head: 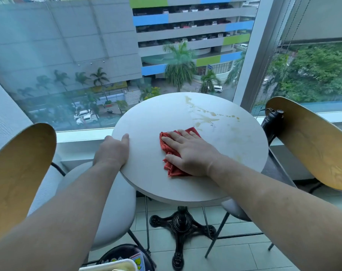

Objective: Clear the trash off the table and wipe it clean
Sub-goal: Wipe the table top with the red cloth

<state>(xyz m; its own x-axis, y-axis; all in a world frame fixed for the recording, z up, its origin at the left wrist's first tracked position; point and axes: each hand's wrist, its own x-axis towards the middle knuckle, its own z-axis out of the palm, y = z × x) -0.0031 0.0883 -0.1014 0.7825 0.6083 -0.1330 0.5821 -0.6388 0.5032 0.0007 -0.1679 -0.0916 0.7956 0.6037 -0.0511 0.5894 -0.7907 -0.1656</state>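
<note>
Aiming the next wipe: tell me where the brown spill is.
Head view: the brown spill streaks the far right of the table, just beyond the red cloth.

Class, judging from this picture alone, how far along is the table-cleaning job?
Done: no trash shows on the table. In hand: the right hand presses a red cloth flat on the top while the left hand holds its edge. Left: brown stains beyond the cloth, toward the window, are not yet wiped.

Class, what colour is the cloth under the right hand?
The cloth is red; the head view shows it best.
</note>
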